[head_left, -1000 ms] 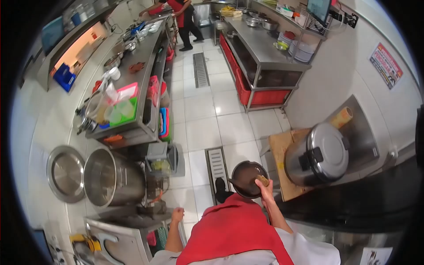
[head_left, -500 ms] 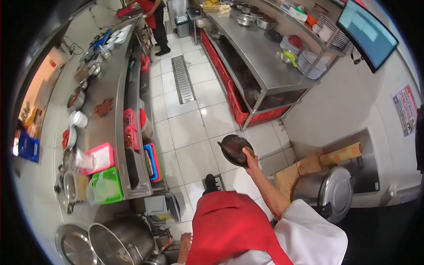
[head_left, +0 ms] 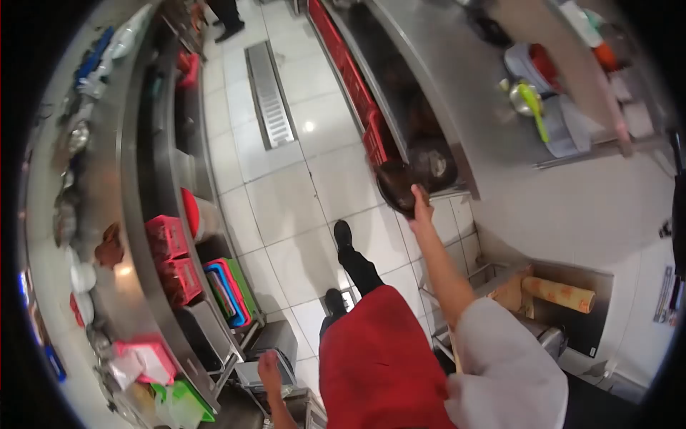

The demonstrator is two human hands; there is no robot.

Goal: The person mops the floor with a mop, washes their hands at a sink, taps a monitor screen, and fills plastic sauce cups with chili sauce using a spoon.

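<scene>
A dark round bowl-like dish (head_left: 395,187) is gripped by my right hand (head_left: 421,206), arm stretched forward. The dish is beside the lower shelf of the right steel table, overlapping the red crates in view. What lies inside it cannot be made out. My left hand (head_left: 269,368) hangs low near the grey bin at the left, with nothing visible in it; its fingers are blurred. A red apron (head_left: 379,357) covers my front, and both my dark shoes show on the tiles.
On the left steel counter (head_left: 125,286) are a pink tray, a green tray and bowls. Coloured boards (head_left: 232,289) stand below. The right table (head_left: 457,79) holds stacked bowls and a green-handled utensil. A floor drain (head_left: 271,100) runs ahead. A person's legs (head_left: 225,11) show at the far end.
The view has moved forward between the two counters and tips further down. My right hand has carried the dish from beside the cooker to the right table's lower shelf. The pot has left the view.
</scene>
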